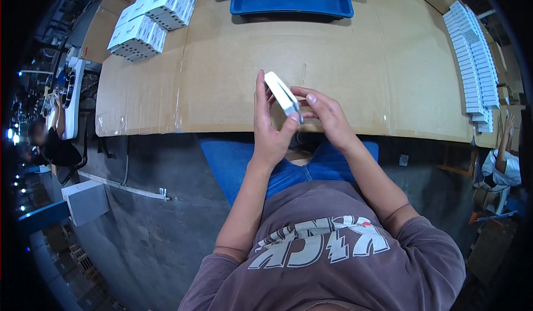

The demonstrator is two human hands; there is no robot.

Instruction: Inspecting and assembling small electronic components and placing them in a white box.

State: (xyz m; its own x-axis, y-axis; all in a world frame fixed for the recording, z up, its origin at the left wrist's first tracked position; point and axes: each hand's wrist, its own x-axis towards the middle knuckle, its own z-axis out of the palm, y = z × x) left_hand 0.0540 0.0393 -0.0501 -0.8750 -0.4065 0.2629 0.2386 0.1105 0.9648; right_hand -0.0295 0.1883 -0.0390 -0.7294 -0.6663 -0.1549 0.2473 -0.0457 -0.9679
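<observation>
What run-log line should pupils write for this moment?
left hand: holds white box; right hand: beside box, contact unclear; box: tilted, above cardboard-covered table

Purplish printed T-shirt [327, 258], blue jeans [332, 166]

Held white case [280, 90]: smooth pale faces, card or plastic unclear. Tabletop [233, 61]: brown cardboard, matt, lightly creased. Tape strips [178, 97]: clear plastic film, shiny. Blue tray [291, 3]: smooth plastic, slight gloss along rim. Left cartons [150, 19], right cartons [469, 61]: smooth printed paperboard. Shirt [311, 200]: soft matt cloth, printed chest. Jeans [222, 155]: blue denim. Floor [166, 222]: grey, concrete-like, dull, blotchy.
</observation>
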